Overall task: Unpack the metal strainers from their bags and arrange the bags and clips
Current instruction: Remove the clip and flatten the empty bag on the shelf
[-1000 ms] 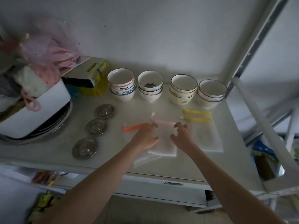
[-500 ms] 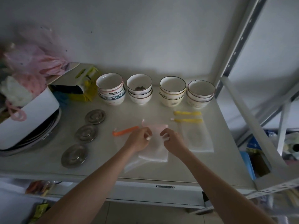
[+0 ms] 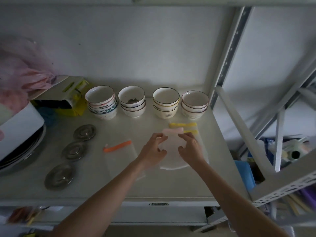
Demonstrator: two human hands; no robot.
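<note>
Three metal strainers [image 3: 71,150] lie bagless at left, and we note both hands, left hand [image 3: 152,152] and right hand [image 3: 191,148], fingers spread, have shifted the pink-clipped bag [image 3: 172,151] rightward onto the yellow-clipped bags [image 3: 201,147]; the orange-clipped bag [image 3: 122,156] remains unstacked.

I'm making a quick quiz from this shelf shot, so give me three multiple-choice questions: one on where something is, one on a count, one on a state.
1. Where does the orange clip lie?
A. left of both hands
B. inside a bowl
C. on the yellow clips

2. How many metal strainers lie out on the shelf?
A. one
B. three
C. five

3. What is the state of the pink-clipped bag?
A. hanging from the rack
B. flat on the shelf between the hands
C. stuffed in a bowl

Answers: 1 A, it sits left of the left hand. 2 B, three discs run in a diagonal line. 3 B, it lies flat, with the right hand on its other side.
</note>
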